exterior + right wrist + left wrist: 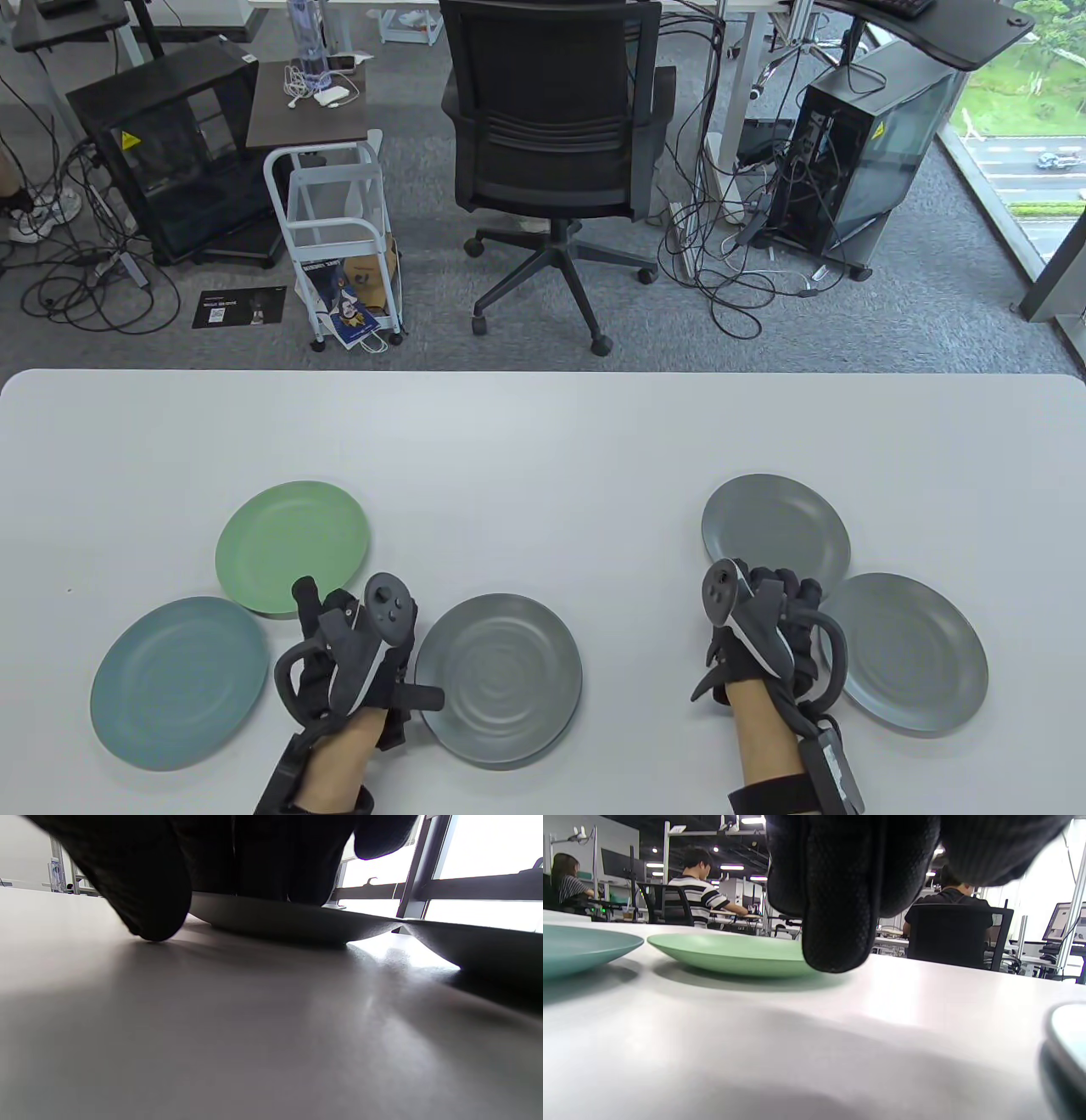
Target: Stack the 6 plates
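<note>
Neither hand holds a plate. The left hand (352,658) lies low on the white table (543,424), fingers loosely spread, one finger (305,594) reaching the near edge of the green plate (293,548); whether it touches is unclear. In the left wrist view a fingertip (835,942) hangs just in front of that plate's (729,955) rim.

The right hand (764,632) rests on the table with its fingers at the near rim of the far grey plate (776,526); the right wrist view shows the fingers (148,899) down beside this plate (288,921), but actual grip cannot be told.

A blue plate (180,682) sits left of the left hand. Right of it, a grey plate (501,677) lies on another, only the lower one's edge showing. Another grey plate (908,652) lies beside the right hand.
</note>
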`<state>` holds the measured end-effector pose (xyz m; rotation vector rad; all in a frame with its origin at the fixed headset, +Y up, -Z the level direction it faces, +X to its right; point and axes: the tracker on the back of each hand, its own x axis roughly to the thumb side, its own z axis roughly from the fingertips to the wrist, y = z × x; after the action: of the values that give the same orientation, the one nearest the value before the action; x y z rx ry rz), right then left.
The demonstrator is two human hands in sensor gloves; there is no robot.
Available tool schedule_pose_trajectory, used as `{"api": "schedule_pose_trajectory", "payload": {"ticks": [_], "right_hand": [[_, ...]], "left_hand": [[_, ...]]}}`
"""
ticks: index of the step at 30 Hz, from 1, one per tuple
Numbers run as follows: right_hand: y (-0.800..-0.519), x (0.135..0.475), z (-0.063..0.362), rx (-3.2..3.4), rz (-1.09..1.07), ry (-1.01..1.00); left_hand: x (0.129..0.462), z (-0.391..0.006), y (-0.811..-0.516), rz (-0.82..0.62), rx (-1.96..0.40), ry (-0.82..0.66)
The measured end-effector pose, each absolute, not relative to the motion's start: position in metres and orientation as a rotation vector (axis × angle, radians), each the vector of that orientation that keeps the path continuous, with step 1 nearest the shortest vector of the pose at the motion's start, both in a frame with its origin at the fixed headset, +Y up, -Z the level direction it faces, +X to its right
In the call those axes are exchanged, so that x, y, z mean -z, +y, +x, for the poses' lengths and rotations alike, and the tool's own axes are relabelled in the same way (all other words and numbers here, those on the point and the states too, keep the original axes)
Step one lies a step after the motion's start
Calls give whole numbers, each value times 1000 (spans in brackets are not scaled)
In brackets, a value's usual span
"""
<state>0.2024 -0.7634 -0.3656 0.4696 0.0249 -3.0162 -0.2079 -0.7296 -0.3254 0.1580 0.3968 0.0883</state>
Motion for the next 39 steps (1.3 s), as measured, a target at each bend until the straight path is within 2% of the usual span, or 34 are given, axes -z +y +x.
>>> {"api": "schedule_pose_trajectory", "payload": {"ticks": [15,25,39], "right_hand": [[-762,373,206,3016,527,105],[-761,372,206,3009,522,88],[-755,368,199,2949,458,326]], "left_hand": [[323,-205,-730,184,-125,355],[323,-205,-730,187,-130,352],[322,-207,-731,192,-142,361]]}}
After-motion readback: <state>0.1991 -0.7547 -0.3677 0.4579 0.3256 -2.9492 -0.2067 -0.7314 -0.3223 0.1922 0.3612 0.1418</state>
